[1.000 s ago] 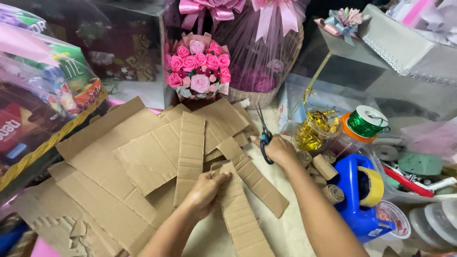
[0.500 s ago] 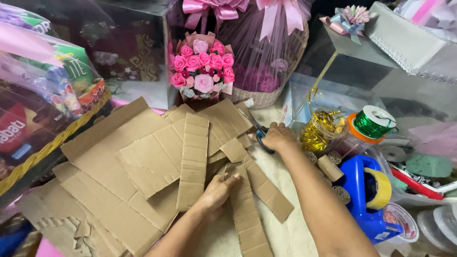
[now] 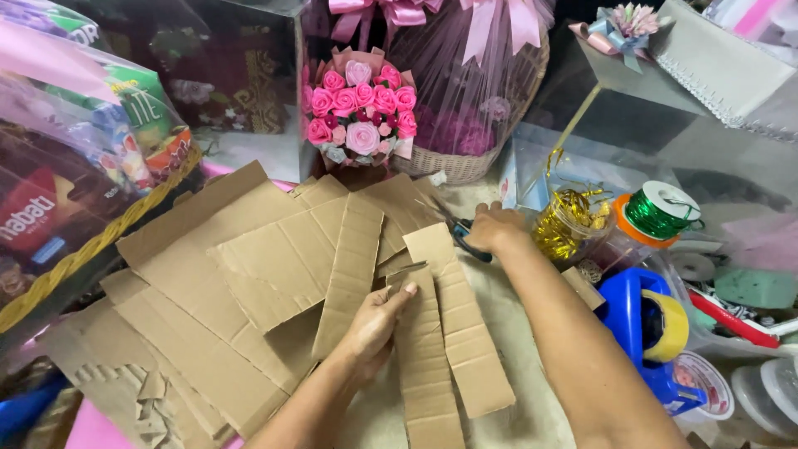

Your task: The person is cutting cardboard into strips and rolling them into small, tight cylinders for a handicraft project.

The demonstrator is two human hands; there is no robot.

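Gripping scissors point(image 3: 460, 234), right hand point(image 3: 495, 228); left hand point(image 3: 376, 320) flat on cardboard strip point(image 3: 424, 349).

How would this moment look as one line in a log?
left hand: flat on long brown cardboard strip | right hand: grips dark-handled scissors | behind: pink paper-rose bouquet

Pink rose bouquet point(image 3: 360, 110), green ribbon spool point(image 3: 658, 213), blue tape dispenser point(image 3: 644, 333).
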